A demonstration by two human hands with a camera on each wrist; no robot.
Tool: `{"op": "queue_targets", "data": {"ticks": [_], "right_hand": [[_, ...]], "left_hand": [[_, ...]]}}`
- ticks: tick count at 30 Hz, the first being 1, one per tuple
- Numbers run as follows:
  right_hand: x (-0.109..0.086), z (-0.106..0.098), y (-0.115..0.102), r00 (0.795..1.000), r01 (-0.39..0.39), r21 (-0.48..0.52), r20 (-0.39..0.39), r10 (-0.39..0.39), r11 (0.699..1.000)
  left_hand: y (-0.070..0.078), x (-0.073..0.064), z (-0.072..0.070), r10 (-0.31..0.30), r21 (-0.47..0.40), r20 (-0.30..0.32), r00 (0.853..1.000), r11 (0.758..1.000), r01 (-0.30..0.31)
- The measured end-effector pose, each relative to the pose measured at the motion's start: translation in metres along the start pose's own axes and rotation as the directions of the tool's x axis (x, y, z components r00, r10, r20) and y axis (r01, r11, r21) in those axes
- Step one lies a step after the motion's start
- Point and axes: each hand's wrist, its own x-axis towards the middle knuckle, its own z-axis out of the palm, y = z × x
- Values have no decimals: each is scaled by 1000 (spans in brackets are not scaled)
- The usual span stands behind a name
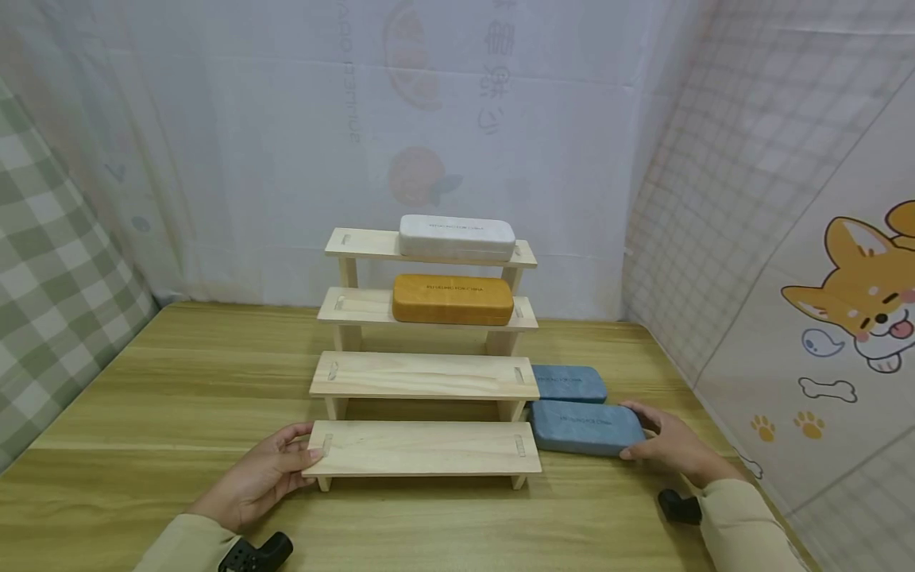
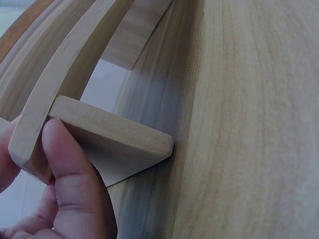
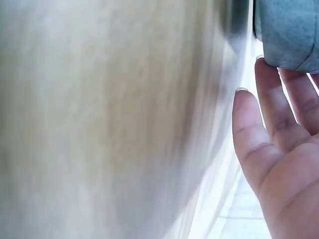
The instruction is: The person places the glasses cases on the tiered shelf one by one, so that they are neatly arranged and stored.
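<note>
A stepped wooden display rack (image 1: 422, 449) with pale shelves stands on the table. My left hand (image 1: 268, 477) pinches the left end of its lowest shelf; in the left wrist view the thumb (image 2: 70, 164) presses beside the shelf's support leg (image 2: 114, 129). At the rack's right side, my right hand (image 1: 668, 445) holds the right end of a blue glasses case (image 1: 586, 427), thumb at the front and fingers at the back. Only a corner of a blue case (image 3: 291, 35) shows in the right wrist view, above my fingers (image 3: 271, 94). Another blue glasses case (image 1: 572, 383) lies just behind, partly hidden by the rack.
On the top shelf sits a white glasses case (image 1: 457, 237), and a mustard-yellow one (image 1: 453, 300) is on the shelf below it. Both lower shelves are bare. A pale curtain (image 1: 250, 159) closes off the back of the wooden table (image 1: 179, 381), with patterned cloth at both sides.
</note>
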Motion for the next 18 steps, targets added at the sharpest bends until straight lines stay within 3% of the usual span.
{"op": "queue_targets", "data": {"ticks": [7, 18], "right_hand": [[-10, -5, 0, 1000, -15, -23, -28, 14, 1000], [-22, -17, -2, 1000, -19, 73, 10, 18, 997]], "left_hand": [[0, 1, 0, -8, 13, -16, 1000, 1000, 9], [0, 1, 0, -6, 0, -4, 1000, 1000, 6]]}}
